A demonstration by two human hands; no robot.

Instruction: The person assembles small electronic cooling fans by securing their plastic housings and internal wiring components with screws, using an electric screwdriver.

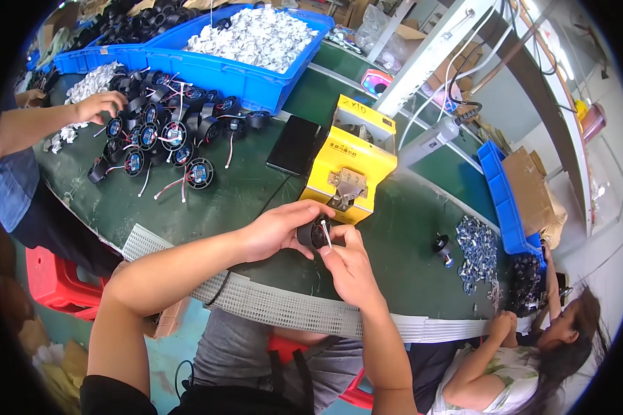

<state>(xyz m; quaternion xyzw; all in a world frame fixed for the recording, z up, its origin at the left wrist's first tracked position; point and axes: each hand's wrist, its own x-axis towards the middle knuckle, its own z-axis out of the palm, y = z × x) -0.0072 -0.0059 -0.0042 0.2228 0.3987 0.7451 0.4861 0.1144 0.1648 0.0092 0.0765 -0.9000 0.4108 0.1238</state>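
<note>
My left hand [284,229] is closed around a small black round housing [315,233], holding it up over the green table. My right hand [349,266] pinches the thin white-tipped wire lead [326,234] of that housing. Just beyond both hands stands a yellow machine [356,155] with a metal head [348,187] on its near side. To the left of it lies a flat black box [295,145]. Farther left, a heap of black round units [176,135] with blue circuit boards and trailing wires covers the table.
Blue bins [256,86] at the back hold white pieces. A co-worker's hand [100,107] reaches to the heap from the left. At right, another person [512,360] sits near a pile of small blue boards [476,252]. A white post [422,62] rises behind the machine.
</note>
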